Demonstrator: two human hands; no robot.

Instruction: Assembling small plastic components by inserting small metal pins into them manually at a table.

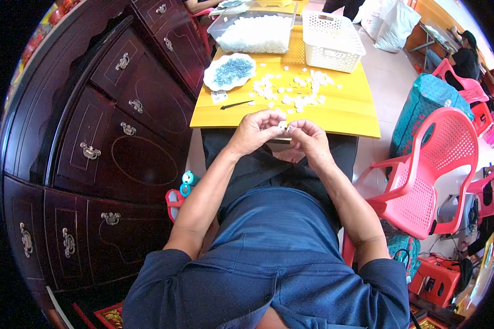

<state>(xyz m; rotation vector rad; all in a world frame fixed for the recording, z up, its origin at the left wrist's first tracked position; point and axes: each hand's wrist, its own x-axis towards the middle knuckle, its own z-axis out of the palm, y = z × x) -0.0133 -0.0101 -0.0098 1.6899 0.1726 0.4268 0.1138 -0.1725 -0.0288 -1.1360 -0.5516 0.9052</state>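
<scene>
Just over the near edge of the yellow table (357,123), my two hands meet at the fingertips. My left hand (255,132) is closed in a pinch on a small white piece (282,125). Against it, the fingers of my right hand (311,141) are pinched together; whatever is between them is too small to make out. Many loose white pieces (303,100) lie scattered on the tabletop beyond my hands. To their left rests a thin black tool (237,105). A scalloped white plate (207,77) holds small blue parts (231,71).
At the table's far side stand a clear bin (219,38) heaped with white pieces and a white perforated basket (335,55). Dark wooden drawers (110,126) line my left. On my right are a pink plastic chair (444,142) and a teal bag (422,109). Another person (467,57) sits farther off.
</scene>
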